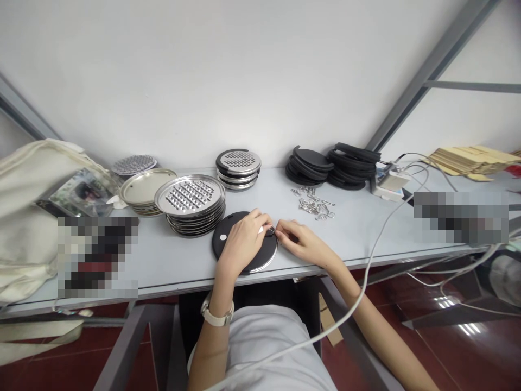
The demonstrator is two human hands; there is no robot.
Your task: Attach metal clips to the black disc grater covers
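Note:
A round black disc [225, 252] with a silvery rim along its lower right side lies on the near part of the table. A white dot marks its left side. My left hand [245, 239] lies across the disc, fingers curled together at its right edge. From the right, my right hand [299, 241] meets it there with thumb and forefinger pinched. Between the fingertips of both hands shows a small metal clip [272, 231], partly hidden. Further back, several loose metal clips [315, 205] are scattered on the table.
Left of my hands stands a stack of round metal graters [190, 195], beside plain metal discs [147, 186]. Assembled graters [239, 163] are at the wall, with black round covers [311, 160] to the right. A white cable [368, 266] crosses before my right arm.

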